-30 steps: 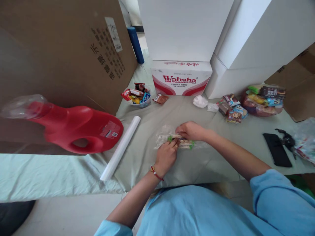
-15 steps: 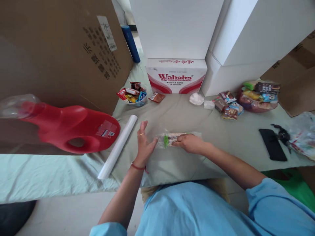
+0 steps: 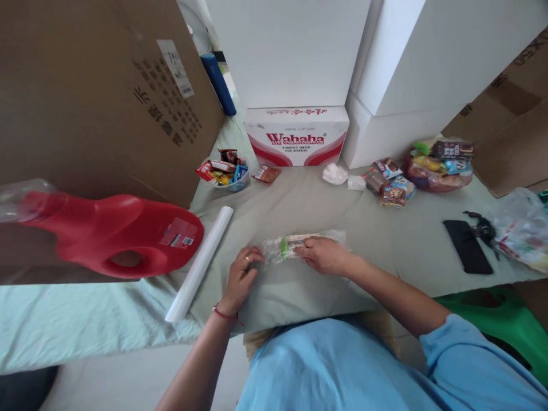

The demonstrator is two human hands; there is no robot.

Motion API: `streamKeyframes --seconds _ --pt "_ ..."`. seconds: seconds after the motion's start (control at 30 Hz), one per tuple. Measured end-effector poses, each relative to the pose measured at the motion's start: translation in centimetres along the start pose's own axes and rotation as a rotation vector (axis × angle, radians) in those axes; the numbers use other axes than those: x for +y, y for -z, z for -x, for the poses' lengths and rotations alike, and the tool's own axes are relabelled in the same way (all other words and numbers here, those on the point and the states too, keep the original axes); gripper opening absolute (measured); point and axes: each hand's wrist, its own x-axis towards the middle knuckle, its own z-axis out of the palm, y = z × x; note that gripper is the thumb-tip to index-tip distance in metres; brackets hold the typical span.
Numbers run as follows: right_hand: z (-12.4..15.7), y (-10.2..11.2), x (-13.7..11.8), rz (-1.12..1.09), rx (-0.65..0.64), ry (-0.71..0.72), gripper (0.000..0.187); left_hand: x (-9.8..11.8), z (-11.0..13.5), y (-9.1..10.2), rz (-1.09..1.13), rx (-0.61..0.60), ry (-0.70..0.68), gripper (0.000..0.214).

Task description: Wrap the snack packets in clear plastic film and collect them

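On soft green cloth [image 3: 385, 245], a crinkly clear packet [image 3: 295, 244], left hand [image 3: 240, 275] curled around its end, right hand [image 3: 324, 256] flat atop.

A red jug [image 3: 115, 234] lay on its side at the left of the frame, a white roll [image 3: 200, 262] slanting just beside it on the grey-green cloth [image 3: 385, 251]. A big cardboard box [image 3: 85, 85] filled the upper left, with a blue bottle [image 3: 218, 83] behind its edge. At top centre a Wahaha box [image 3: 295, 137] stood against white cabinets [image 3: 406, 74]. A bowl [image 3: 222, 171] of snacks sat left of it, a brown packet [image 3: 266, 174] just beside the bowl. Right of centre lay a tissue [image 3: 334, 173], loose packets [image 3: 387, 185] and a snack bag [image 3: 440, 165]. At the right edge were a phone [image 3: 467, 246], keys [image 3: 482, 226] and a plastic bag [image 3: 520, 228]; a green stool [image 3: 500, 319] showed below.
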Motion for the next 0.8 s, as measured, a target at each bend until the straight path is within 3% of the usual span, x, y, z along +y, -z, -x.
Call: streamKeyframes --seconds 0.1,0.17,0.23,0.3,0.43,0.53,0.7,0.73,0.8 --pt "0.0 0.3 -0.2 0.015 -0.019 -0.006 0.036 1.2 -1.1 -1.3 -0.165 0.202 0.235 0.036" --pt "0.0 0.4 -0.1 0.015 -0.017 -0.016 0.037 1.9 -2.1 -2.1 -0.3 0.135 0.262 0.037" --pt "0.1 0.3 0.1 0.014 -0.009 -0.023 0.038 2.4 -2.6 -2.4 -0.313 0.045 0.229 0.024" --pt "0.2 0.2 0.3 0.005 0.006 -0.016 0.038 2.8 -2.6 -2.2 -0.21 0.013 0.236 0.014" --pt "0.2 -0.2 0.3 0.0 0.04 0.013 0.037 4.8 -2.2 -2.4 0.013 -0.024 0.334 0.019" --pt "0.3 -0.8 0.2 0.003 0.091 0.014 0.031 7.2 -2.5 -4.4 -0.013 0.046 0.246 0.017" --pt "1.8 -2.0 0.7 -0.165 0.257 0.036 0.024 9.7 -1.5 -8.8 -0.285 0.007 -0.014 0.025" --pt "2.3 -2.2 1.0 -0.209 0.338 -0.024 0.026 9.9 -1.0 -9.3 -0.379 -0.009 -0.041 0.031" --pt "3.3 -2.6 1.7 -0.209 0.552 -0.275 0.03 9.8 0.0 -10.0 -0.552 -0.055 -0.071 0.043"
